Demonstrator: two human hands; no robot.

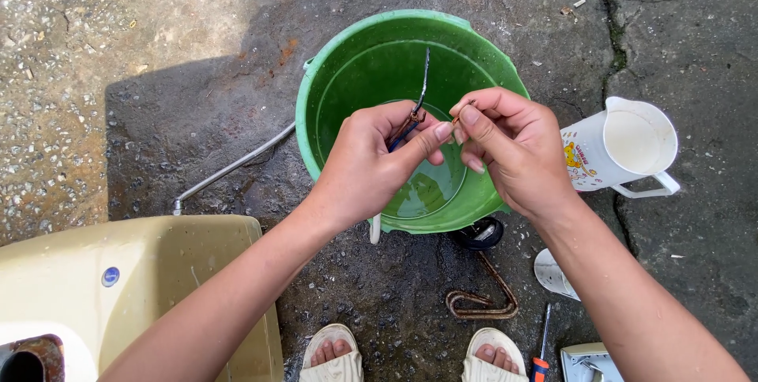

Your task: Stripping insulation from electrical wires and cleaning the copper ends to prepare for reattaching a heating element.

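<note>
A thin dark wire, rusty at its lower part, stands up over the green bucket. The left hand pinches it between thumb and fingers; the right hand nips its rusty end with closed fingertips. A white jug stands just right of the bucket, and a bent rusty rod lies below on wet concrete.

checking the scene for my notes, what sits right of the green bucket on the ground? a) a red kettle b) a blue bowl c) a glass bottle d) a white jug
d: a white jug with a handle lies on the concrete just right of the bucket, beyond the right hand.
</note>
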